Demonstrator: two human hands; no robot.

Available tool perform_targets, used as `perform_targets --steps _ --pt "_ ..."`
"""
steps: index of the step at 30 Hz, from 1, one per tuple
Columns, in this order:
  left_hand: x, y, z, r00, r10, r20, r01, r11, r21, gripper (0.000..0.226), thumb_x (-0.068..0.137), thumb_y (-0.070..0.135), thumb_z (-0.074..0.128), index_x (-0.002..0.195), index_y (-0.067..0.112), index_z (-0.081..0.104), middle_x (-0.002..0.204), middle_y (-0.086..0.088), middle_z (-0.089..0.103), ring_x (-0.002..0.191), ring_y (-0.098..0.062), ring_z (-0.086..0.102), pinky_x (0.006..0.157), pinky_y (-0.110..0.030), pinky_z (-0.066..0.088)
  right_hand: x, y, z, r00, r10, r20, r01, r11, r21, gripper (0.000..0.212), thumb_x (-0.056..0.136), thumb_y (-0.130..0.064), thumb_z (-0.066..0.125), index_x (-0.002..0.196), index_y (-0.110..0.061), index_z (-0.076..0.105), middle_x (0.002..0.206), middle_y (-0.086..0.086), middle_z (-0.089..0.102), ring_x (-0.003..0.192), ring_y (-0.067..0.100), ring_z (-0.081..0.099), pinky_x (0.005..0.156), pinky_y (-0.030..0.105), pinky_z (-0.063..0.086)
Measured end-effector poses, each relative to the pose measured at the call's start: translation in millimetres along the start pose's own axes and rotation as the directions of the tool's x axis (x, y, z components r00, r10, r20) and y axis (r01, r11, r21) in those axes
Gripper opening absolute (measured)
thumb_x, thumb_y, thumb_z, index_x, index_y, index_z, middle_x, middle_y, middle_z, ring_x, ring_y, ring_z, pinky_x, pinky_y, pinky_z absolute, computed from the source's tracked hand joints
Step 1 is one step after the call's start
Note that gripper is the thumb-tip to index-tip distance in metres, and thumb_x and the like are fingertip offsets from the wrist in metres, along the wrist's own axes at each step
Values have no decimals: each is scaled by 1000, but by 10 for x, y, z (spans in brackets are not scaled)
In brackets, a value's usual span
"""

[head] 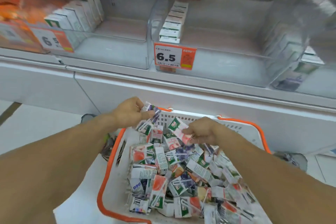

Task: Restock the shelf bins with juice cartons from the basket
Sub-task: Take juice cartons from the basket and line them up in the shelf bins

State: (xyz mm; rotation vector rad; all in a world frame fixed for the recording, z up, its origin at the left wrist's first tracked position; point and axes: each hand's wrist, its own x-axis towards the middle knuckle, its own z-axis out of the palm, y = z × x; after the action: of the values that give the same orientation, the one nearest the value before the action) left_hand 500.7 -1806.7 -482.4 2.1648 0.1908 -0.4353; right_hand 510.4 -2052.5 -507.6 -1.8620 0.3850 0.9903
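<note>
Juice cartons (174, 172) lie heaped in the white basket (112, 178) below the clear shelf bins (209, 60). Left hand (131, 112) grips a purple carton (151, 112); right hand (203, 131) pinches a pink one (179, 128) (picking step). Next, I judge, comes lifting both into a bin.

White shelf (116, 71) carries clear bins (227, 71) holding cartons (171, 29).

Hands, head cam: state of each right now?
Left hand: holding a purple carton above the basket.
Right hand: pinching a pink-and-green carton in the basket.
</note>
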Motion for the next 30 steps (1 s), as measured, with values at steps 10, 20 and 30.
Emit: perform_targets --steps 10,20,30 --pt "-462 780 -376 982 -10 191 123 797 -592 43 76 44 68 104 11 73 83 -7 71 70 -15 67 64 -26 55 -1179 -354 -503 910 -278 309 163 922 351 31 81 -10 67 112 -9 69 99 13 69 83 22 68 76 34 60" --pt "-536 990 -66 951 233 204 -33 731 -682 48 73 7 79 119 3 65 113 -16 73 104 -32 70 82 -33 58 -1283 -610 -232 938 -328 107 236 836 494 18 89 -4 61 104 -8 70 106 11 71 91 29 66 95 47 54" --pt "-532 745 -350 976 198 89 -96 762 -641 62 62 4 87 119 -2 64 109 -15 74 102 -31 71 85 -34 57 -1245 -800 -132 875 -484 31 473 866 161 45 83 -32 70 122 -10 62 105 9 75 101 25 70 96 43 52"
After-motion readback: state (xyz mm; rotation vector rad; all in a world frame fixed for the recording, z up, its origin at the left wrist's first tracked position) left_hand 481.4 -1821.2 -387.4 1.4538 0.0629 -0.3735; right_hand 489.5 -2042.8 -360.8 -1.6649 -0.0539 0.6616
